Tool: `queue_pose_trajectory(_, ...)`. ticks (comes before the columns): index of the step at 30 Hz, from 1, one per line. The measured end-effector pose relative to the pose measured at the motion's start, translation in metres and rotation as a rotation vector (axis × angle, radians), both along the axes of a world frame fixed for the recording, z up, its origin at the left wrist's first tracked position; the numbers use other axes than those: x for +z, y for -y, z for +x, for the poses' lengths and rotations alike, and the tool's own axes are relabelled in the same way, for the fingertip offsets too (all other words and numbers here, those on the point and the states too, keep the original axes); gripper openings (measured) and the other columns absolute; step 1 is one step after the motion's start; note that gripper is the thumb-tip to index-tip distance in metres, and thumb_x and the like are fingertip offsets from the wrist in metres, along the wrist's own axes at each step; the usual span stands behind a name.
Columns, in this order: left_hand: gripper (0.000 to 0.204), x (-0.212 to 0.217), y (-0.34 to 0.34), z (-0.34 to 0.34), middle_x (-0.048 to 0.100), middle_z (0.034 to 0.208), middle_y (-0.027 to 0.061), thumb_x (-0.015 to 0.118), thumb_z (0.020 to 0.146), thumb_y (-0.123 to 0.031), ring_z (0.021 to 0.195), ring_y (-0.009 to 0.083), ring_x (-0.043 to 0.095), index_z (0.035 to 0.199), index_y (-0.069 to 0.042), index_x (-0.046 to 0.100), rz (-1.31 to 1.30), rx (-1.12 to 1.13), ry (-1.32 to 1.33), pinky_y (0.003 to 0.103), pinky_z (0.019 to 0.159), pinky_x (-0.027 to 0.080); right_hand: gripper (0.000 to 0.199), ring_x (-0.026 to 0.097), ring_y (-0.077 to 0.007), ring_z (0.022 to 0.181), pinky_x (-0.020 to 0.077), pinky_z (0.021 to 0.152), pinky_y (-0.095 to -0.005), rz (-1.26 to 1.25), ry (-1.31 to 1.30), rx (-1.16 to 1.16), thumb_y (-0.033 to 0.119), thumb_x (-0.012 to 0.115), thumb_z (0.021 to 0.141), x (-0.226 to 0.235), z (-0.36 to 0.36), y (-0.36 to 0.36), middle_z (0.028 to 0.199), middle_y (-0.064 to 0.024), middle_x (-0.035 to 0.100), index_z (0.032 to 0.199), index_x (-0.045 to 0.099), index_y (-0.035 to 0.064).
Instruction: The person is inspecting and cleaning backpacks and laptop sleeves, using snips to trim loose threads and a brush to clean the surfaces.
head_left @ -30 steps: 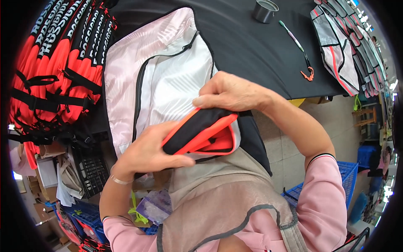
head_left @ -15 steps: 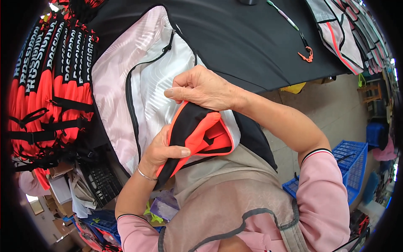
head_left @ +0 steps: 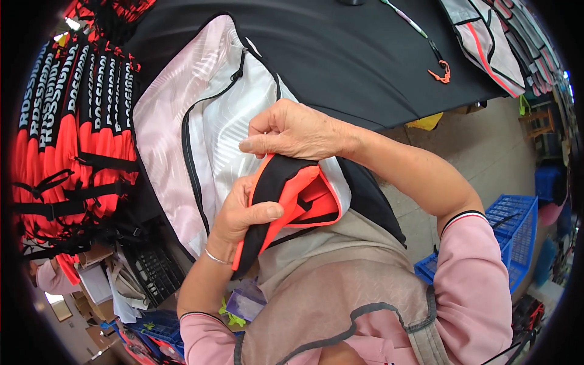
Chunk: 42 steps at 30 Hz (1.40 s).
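A white and pale pink fabric bag (head_left: 167, 115) with a black zipper lies from the table down to my lap. Its near end is turned back, showing a bright orange lining and a black band (head_left: 270, 185). My left hand (head_left: 240, 213) is closed around the black and orange band, thumb on top and fingers behind it. Just above the band's upper end, my right hand (head_left: 295, 131) is closed, with thumb and curled forefinger pressed together. What these fingertips hold, if anything, is too small to make out.
Orange and black bags (head_left: 79, 121) hang in a thick row at the left. The black-covered table (head_left: 365, 73) carries a thin tool (head_left: 404, 17) with an orange cord. Grey panels (head_left: 483, 52) are piled at the far right. A blue crate (head_left: 511, 237) stands beside my right arm.
The whole view has shifted slightly. Both hands keep nearly the same grip and place on the bag, and I see no clear change in the fabric.
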<state>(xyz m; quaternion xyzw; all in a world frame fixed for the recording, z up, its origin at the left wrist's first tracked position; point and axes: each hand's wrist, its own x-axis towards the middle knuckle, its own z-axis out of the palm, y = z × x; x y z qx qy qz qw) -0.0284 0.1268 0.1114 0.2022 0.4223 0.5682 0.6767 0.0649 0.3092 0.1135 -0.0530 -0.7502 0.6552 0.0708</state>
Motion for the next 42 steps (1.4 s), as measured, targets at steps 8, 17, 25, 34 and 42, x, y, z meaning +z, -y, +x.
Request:
queue_pose_trajectory(8,0.026,-0.009,0.003,0.026,0.065,0.084,-0.0025,0.078,0.074,-0.003,0.074,0.0052,0.057,0.097,0.0,0.066,0.005,0.015,-0.268,0.022,0.07,0.047,0.033,0.053,-0.0136,0.059,0.0456,0.059,-0.0313,0.217,0.068,0.004,0.028,0.068,0.088,-0.016,-0.002,0.006,0.062,-0.008,0.059,0.076,0.065,-0.0022)
queue_pose_trajectory(17,0.062,0.02,0.059,0.007,0.059,0.104,0.0177,0.071,0.063,-0.001,0.098,0.0355,0.058,0.123,-0.003,0.054,0.132,-0.292,-1.332,0.04,0.082,0.046,0.027,0.048,-0.0048,0.057,0.0413,0.053,-0.026,0.26,0.018,-0.511,0.026,0.063,0.093,-0.007,0.004,-0.037,0.063,0.0027,0.058,0.082,0.069,0.0025)
queue_pose_trajectory(25,0.044,-0.009,0.146,-0.031,0.062,0.1,0.0112,0.084,0.068,-0.026,0.099,0.0297,0.057,0.102,-0.005,0.066,0.092,0.4,-1.614,0.038,0.088,0.044,0.036,0.039,-0.0024,0.048,0.0293,0.046,-0.0202,0.073,0.011,-0.705,0.04,0.068,0.091,0.017,0.014,-0.073,0.055,0.0058,0.046,0.08,0.066,0.0054)
queue_pose_trajectory(34,0.028,0.02,0.076,-0.051,0.07,0.094,0.0047,0.058,0.098,-0.027,0.082,0.0102,0.065,0.097,0.0,0.066,0.417,0.803,-0.168,0.025,0.078,0.052,0.028,0.05,-0.0063,0.056,0.0406,0.055,-0.0229,0.25,-0.174,-0.944,0.029,0.069,0.091,0.028,0.018,-0.129,0.063,-0.0001,0.058,0.09,0.067,0.0007)
queue_pose_trajectory(42,0.033,0.071,-0.003,-0.07,0.07,0.096,0.0098,0.057,0.099,-0.029,0.085,0.0148,0.068,0.103,0.002,0.067,0.506,0.707,-0.046,0.027,0.078,0.054,0.015,0.056,-0.0259,0.069,0.0461,0.063,-0.0354,1.435,-0.406,0.143,0.022,0.068,0.083,0.047,0.016,0.037,0.083,-0.0071,0.063,0.089,0.068,0.0091)
